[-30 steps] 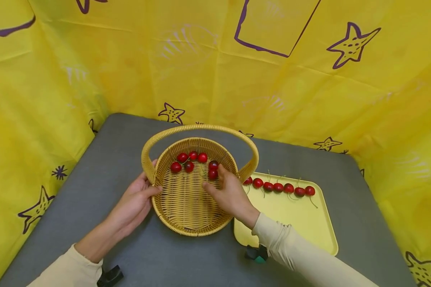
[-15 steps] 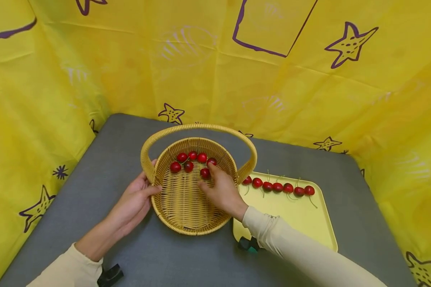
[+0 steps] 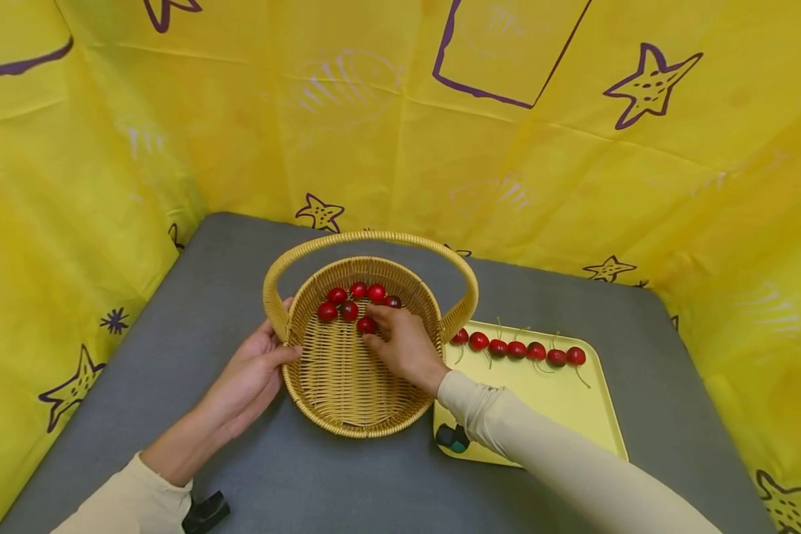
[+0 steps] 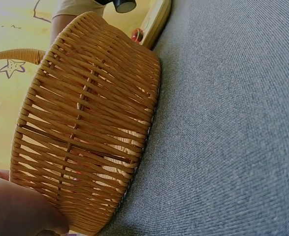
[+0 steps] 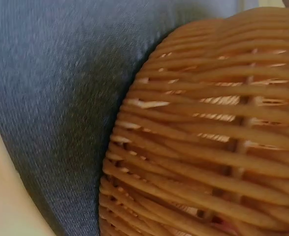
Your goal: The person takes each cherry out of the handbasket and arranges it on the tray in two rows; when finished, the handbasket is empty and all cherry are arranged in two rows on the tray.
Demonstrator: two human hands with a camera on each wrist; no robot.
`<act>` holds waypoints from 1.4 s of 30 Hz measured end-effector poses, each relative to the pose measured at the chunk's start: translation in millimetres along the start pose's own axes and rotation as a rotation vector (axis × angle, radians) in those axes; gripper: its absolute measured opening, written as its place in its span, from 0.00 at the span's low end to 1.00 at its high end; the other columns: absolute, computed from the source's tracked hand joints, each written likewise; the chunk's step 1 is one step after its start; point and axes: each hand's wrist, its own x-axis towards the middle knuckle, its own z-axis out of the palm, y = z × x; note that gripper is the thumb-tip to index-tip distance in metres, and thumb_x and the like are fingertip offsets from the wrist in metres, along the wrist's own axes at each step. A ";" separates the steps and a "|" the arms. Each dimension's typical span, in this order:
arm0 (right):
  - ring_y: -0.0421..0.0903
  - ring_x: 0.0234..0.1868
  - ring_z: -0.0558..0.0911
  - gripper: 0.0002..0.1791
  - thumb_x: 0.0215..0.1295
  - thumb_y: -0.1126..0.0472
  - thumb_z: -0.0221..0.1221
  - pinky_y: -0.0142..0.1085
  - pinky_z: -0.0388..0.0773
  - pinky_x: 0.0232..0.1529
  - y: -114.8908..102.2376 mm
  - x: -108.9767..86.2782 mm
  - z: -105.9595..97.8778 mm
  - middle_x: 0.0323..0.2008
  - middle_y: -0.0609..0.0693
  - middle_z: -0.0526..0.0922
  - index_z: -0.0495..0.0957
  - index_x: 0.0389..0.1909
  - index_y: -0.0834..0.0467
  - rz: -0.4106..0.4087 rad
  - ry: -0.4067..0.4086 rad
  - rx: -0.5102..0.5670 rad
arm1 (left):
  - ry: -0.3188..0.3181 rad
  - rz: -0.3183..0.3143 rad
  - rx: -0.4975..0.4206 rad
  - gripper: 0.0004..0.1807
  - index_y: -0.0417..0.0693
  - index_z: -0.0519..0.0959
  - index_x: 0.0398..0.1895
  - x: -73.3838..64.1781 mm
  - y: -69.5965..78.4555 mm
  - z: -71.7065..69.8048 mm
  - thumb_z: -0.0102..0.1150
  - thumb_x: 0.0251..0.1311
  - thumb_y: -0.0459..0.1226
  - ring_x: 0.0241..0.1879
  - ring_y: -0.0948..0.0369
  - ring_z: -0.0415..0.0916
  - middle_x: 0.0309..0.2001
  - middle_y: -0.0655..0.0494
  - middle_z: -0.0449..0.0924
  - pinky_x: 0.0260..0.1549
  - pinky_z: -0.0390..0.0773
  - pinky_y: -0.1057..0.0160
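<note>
A round wicker basket (image 3: 357, 426) with a tall handle stands on the grey cloth-covered table. My left hand (image 3: 256, 371) grips its left rim, thumb over the edge and fingers against the outer wall. In the left wrist view, part of that hand (image 4: 21, 209) shows beside the woven side (image 4: 85, 123). Inside the basket, my right hand (image 3: 407, 348) pinches a red cherry (image 3: 366, 325) between thumb and fingertips, low near the woven floor. Several other cherries (image 3: 327, 311) lie grouped toward the back wall. The right wrist view shows only the basket's outer weave (image 5: 208, 137), not the fingers.
A pale yellow tray (image 3: 561, 415) sits right of the basket, partly under the right forearm. Along its back edge runs a row of several stemmed cherries (image 3: 517, 350). Yellow patterned cloth (image 3: 400, 148) hangs behind and beside the table (image 3: 334, 489).
My right hand has moved left inside the basket, taking one cherry away from the right side toward the middle. Another dark cherry there shifted slightly. The left hand keeps its hold.
</note>
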 end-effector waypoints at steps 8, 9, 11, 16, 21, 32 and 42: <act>0.50 0.60 0.85 0.24 0.73 0.65 0.65 0.42 0.82 0.60 3.4 3.7 1.1 0.62 0.58 0.84 0.79 0.68 0.63 -0.057 -0.001 -0.009 | 0.013 -0.001 -0.009 0.48 0.48 0.31 0.87 0.1 -1.1 1.5 0.40 0.72 0.20 0.84 0.59 0.32 0.87 0.56 0.29 0.81 0.37 0.54; 0.50 0.60 0.86 0.24 0.73 0.65 0.65 0.41 0.82 0.60 3.6 3.8 1.2 0.62 0.58 0.84 0.79 0.68 0.63 -0.058 -0.002 -0.005 | 0.012 0.000 -0.008 0.48 0.48 0.31 0.87 0.0 -1.3 1.5 0.40 0.72 0.20 0.84 0.59 0.32 0.87 0.56 0.29 0.81 0.36 0.54; 0.50 0.60 0.86 0.24 0.73 0.66 0.65 0.41 0.83 0.59 3.7 3.5 1.1 0.62 0.58 0.84 0.80 0.68 0.63 -0.054 -0.005 0.006 | 0.011 0.001 -0.005 0.48 0.48 0.31 0.87 -0.4 -1.5 1.5 0.40 0.73 0.20 0.84 0.58 0.32 0.87 0.55 0.29 0.81 0.36 0.53; 0.50 0.61 0.85 0.24 0.73 0.65 0.65 0.40 0.82 0.60 2.3 0.8 -2.3 0.63 0.56 0.83 0.79 0.69 0.61 -0.064 -0.019 0.004 | 0.009 0.001 0.008 0.47 0.48 0.32 0.87 0.2 -1.9 1.3 0.40 0.74 0.20 0.84 0.58 0.33 0.87 0.54 0.32 0.81 0.36 0.53; 0.48 0.60 0.85 0.26 0.75 0.63 0.64 0.40 0.82 0.60 0.0 -12.0 -16.1 0.66 0.51 0.82 0.78 0.71 0.57 -0.162 -0.024 -0.034 | 0.010 -0.001 0.014 0.47 0.49 0.32 0.87 0.4 -1.9 0.9 0.41 0.74 0.21 0.84 0.58 0.33 0.87 0.54 0.32 0.81 0.36 0.53; 0.39 0.58 0.86 0.28 0.71 0.67 0.67 0.34 0.84 0.54 4.5 -87.6 -69.5 0.64 0.45 0.84 0.79 0.71 0.49 -0.260 -0.026 0.183 | 0.014 0.000 0.032 0.47 0.49 0.32 0.87 -0.7 -2.0 2.6 0.41 0.74 0.21 0.84 0.58 0.33 0.87 0.55 0.31 0.81 0.38 0.54; 0.42 0.55 0.88 0.30 0.69 0.66 0.69 0.36 0.85 0.52 44.5 -138.9 -111.2 0.61 0.44 0.86 0.80 0.70 0.45 -0.196 0.097 0.164 | -0.001 -0.009 0.049 0.46 0.51 0.33 0.88 0.0 -3.3 2.1 0.42 0.75 0.22 0.84 0.56 0.35 0.87 0.52 0.35 0.80 0.43 0.56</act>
